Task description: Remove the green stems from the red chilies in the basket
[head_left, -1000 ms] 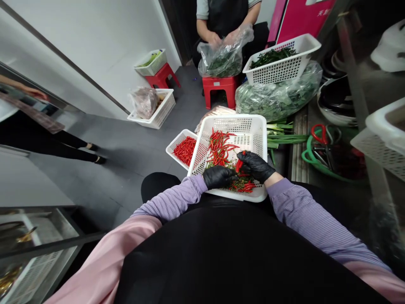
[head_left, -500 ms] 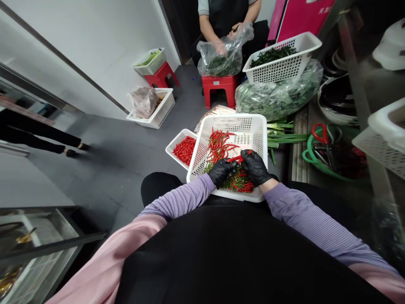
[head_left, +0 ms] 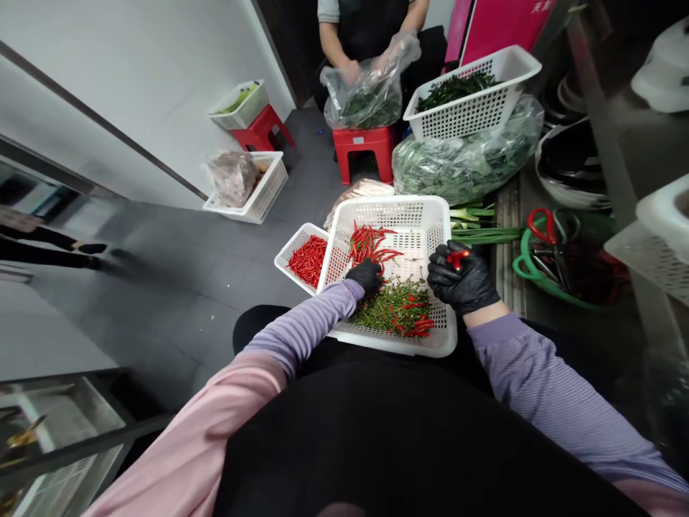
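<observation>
A white perforated basket (head_left: 442, 222) stands in front of me. In it lie whole red chili peppers (head_left: 366, 240) and, nearer me, a heap of green chili stems (head_left: 395, 305) with some red pieces. My left hand (head_left: 366, 276), in a black glove, is down at the near edge of the whole peppers, its fingers curled and partly hidden, with red at the tips. Over the basket's right rim, my black-gloved right hand (head_left: 460, 280) is closed round a small bunch of red chili peppers (head_left: 457, 258), whose ends poke out of the fist.
A smaller white basket (head_left: 285, 269) of red chilies adjoins on the left. Green onions (head_left: 479, 233) and a green basket (head_left: 525, 262) holding red-handled scissors (head_left: 546, 222) are on the right. Beyond, a co-worker handles a plastic bag (head_left: 371, 93) of greens on a red stool (head_left: 363, 147).
My hands have parted: the right moved right and up with its chilies, the left moved slightly up-left to the whole peppers. The stem heap is now uncovered. The view has shifted a little.
</observation>
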Demonstrator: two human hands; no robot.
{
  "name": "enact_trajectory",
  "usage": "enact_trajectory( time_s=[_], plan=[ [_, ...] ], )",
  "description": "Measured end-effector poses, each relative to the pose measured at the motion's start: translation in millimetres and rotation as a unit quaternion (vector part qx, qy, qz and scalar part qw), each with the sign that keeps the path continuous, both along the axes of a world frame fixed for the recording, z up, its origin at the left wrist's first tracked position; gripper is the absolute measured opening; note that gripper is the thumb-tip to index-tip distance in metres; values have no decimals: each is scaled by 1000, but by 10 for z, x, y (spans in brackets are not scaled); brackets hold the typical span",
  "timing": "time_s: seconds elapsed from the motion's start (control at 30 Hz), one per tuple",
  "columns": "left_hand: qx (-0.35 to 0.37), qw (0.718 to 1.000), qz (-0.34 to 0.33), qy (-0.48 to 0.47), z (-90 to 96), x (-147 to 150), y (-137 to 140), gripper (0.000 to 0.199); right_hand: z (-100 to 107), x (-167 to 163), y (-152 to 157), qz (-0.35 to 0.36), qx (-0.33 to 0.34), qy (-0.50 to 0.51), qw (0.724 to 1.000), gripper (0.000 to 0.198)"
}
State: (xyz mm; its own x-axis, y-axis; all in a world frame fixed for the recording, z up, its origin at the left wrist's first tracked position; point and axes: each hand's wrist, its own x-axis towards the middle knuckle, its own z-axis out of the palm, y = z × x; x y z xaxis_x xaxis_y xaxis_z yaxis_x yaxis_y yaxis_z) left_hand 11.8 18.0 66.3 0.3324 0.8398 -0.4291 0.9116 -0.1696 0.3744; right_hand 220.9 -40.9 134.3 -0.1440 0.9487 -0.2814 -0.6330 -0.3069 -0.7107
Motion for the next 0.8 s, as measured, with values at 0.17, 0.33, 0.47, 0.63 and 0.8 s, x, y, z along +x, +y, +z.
enact_trajectory(
  time_s=[0.17,0.33,0.47,0.63,0.8],
  plan=[
    [83,984,-73,136,-305,259,578,40,-74,-96,22,3,-18,39,999,40],
    [73,981,-85,159,-647,488,704,38,-196,-65,99,-43,-138,82,986,16],
    [63,982,-106,141,-677,505,624,33,-295,-40,142,-45,-186,94,977,13],
    [71,992,-85,63,-400,334,647,35,-374,-91,126,-30,-158,44,986,25],
    [-18,967,-11,-254,16,165,463,19,-358,-258,105,-21,-102,-78,991,39]
  ],
)
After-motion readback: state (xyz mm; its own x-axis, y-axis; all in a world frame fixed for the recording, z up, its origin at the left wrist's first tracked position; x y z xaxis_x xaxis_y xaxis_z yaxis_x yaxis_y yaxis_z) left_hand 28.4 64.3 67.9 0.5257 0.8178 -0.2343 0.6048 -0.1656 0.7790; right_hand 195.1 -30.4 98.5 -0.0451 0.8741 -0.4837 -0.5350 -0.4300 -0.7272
